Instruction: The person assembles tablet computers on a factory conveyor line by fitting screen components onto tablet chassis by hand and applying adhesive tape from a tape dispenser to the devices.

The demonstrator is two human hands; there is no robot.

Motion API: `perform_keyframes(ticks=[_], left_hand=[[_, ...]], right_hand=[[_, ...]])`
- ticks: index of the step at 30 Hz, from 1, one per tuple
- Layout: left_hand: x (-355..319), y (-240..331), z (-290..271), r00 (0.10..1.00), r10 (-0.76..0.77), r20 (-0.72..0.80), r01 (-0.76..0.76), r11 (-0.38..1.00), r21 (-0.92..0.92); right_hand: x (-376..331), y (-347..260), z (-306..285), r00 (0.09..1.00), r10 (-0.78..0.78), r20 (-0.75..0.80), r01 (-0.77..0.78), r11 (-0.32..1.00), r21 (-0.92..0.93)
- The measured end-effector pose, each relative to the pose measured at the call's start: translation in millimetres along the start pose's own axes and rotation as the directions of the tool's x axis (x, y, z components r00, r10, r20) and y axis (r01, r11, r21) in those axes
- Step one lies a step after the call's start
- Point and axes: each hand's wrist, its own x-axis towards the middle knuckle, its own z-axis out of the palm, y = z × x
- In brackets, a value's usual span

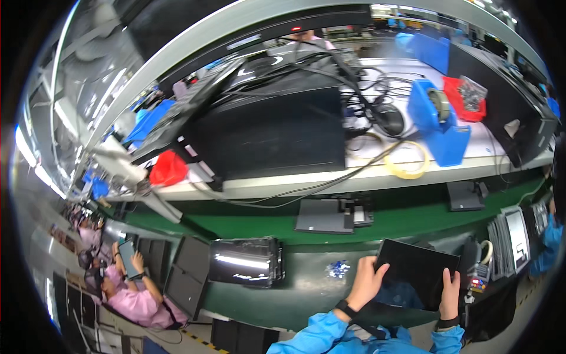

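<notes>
A dark, glossy, flat tablet-like panel [415, 272] is held up in front of me, tilted, with faint reflections across its lower part. My left hand [369, 279] grips its left edge, the thumb lying on the front face. At the opposite edge, my right hand [450, 295] closes on the panel in the same way. Both wrists wear black bands over blue sleeves. The fingers behind the panel are hidden. A small heap of shiny bits [338, 269] lies on the green bench to the left of my left hand.
Left on the bench [306, 301] sits a stack of glossy black panels [244, 261]. To the right are a small device with a red display [478, 285] and upright panels [510, 242]. A shelf above carries a black monitor [271, 135] and blue tape dispenser [439, 127]. A pink-clad person [132, 301] works at left.
</notes>
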Motion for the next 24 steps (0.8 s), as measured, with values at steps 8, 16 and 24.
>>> perform_keyframes(ticks=[8, 16, 24], left_hand=[[-65.3, -53.4, -295.1, 0.834, -0.241, -0.496, 0.335, 0.936, 0.109], [-46.8, -212.5, -476.0, 0.771, -0.148, -0.62, 0.374, 0.893, 0.252], [-47.3, -220.1, -447.7, 0.653, 0.117, -0.749, 0.409, 0.777, 0.479]], right_hand=[[-103.8, -57.2, 239.3, 0.6, -0.197, 0.775, 0.129, 0.98, 0.15], [-191.2, -45.3, 458.1, 0.665, -0.393, 0.635, 0.601, 0.786, -0.142], [-63.3, -24.1, 427.1, 0.846, -0.432, 0.311, 0.519, 0.799, -0.304]])
